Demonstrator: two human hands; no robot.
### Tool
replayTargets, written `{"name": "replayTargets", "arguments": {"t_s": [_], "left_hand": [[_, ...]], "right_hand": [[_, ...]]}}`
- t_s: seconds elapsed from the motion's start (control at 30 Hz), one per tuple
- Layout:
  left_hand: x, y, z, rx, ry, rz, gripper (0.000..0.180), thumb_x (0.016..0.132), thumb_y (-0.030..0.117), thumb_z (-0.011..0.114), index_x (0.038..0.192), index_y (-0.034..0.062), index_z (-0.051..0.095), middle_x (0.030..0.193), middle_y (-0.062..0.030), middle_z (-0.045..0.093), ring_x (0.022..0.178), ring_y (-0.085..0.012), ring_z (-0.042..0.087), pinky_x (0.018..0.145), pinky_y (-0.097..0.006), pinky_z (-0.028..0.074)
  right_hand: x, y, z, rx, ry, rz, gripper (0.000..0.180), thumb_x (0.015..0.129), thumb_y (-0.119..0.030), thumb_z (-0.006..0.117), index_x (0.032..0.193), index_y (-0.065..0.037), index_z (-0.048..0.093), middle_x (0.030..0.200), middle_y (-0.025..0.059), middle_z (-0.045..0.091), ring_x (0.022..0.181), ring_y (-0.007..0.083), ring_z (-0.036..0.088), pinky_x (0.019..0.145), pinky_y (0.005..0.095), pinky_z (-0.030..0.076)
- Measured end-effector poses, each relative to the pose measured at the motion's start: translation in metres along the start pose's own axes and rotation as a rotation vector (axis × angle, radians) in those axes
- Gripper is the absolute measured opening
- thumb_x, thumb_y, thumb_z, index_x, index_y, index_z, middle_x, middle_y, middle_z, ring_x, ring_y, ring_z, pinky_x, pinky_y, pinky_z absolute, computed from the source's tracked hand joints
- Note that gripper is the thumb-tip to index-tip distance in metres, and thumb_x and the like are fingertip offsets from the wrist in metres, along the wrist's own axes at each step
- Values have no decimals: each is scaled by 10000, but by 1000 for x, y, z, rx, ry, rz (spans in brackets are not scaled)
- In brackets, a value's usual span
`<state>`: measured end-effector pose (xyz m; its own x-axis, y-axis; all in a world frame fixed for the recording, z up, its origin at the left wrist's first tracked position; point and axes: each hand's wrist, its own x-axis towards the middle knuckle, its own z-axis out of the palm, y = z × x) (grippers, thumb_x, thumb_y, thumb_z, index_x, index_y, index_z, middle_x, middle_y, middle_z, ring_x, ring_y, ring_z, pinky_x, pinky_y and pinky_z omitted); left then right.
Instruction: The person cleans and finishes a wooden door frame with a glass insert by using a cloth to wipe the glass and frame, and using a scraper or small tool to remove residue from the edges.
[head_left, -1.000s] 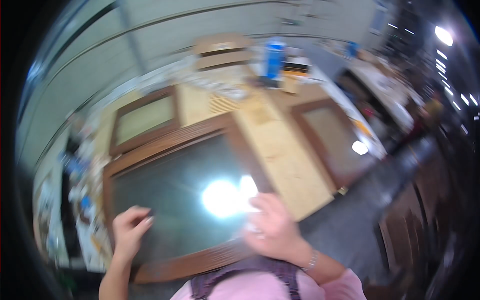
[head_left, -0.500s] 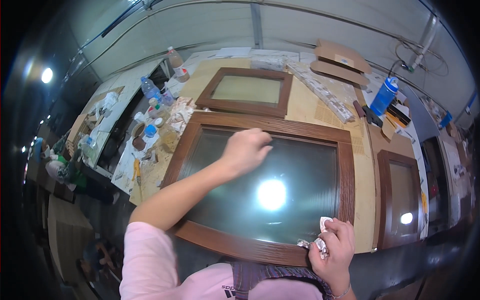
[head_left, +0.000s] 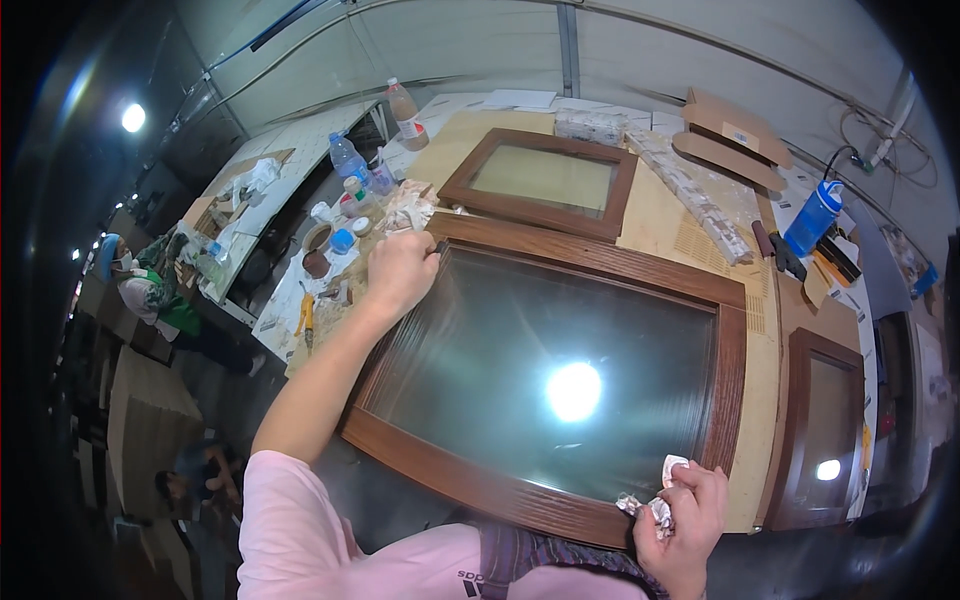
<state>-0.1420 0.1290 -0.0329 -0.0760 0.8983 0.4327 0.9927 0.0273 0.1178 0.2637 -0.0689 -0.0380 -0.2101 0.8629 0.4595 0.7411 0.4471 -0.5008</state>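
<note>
So the big brown wood-framed glass panel [head_left: 545, 375] is lying flat on the bench, filling the middle of my view, with a bright lamp glare on the glass just right of centre. My left hand [head_left: 400, 272] is up at the panel's 10 o'clock corner, fingers curled tight around some small dark tool tip pressed where glass meets frame. I can't tell what the tool actually is. My right hand [head_left: 685, 515] sits at the 5 o'clock edge, closed around a crumpled white rag [head_left: 652, 500], resting on the lower frame rail.

Stuff I'd worry about: I'm reaching a long way across with the left arm, so if I lean weight onto that corner the tip could skate and scratch the glass or gouge the frame. The glare hides a good patch of glass, so smears there would be easy to miss.

Just off the 10 o'clock corner there's a cluster of open jars and bottles [head_left: 345, 205] plus a wad of rags [head_left: 405, 212], close to my left elbow's path; a sloppy pull-back could knock one over onto the wood. A smaller framed panel [head_left: 540, 180] sits at 12, another one [head_left: 825, 430] at 3, and a blue bottle [head_left: 815, 215] at 2, all well apart from my hands.
</note>
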Motion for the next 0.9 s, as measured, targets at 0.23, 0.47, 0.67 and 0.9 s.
{"name": "replayTargets", "arguments": {"t_s": [0.23,0.47,0.67,0.9], "left_hand": [[5,23,3,-152,33,79,152,782,173,724,814,25,709,838,-156,712,790,-349,686,727,-438,539],[-20,4,-31,-639,-275,-88,155,808,88,752,920,-17,737,786,-68,719,691,-114,639,660,-279,505],[-54,-42,-92,-624,-197,-185,90,848,7,730,920,-45,719,769,15,659,690,-44,577,625,-218,464],[-103,-37,-115,-528,-250,-133,130,829,14,730,951,-28,711,762,-40,598,685,-103,542,620,-267,423]], "right_hand": [[0,4,-3,18,-10,-19,256,667,-142,713,847,-6,593,1039,191,589,1004,429,576,971,583,402],[-2,7,0,7,-33,-29,269,676,-152,711,868,-3,595,1081,201,590,1034,420,578,1014,594,372],[-6,5,-3,-8,-73,4,247,690,-115,683,887,0,589,1128,200,575,1090,424,563,1076,582,337],[-5,6,-2,3,-76,-29,230,700,-93,660,884,12,571,1106,196,564,1055,416,545,1068,565,338]]}}
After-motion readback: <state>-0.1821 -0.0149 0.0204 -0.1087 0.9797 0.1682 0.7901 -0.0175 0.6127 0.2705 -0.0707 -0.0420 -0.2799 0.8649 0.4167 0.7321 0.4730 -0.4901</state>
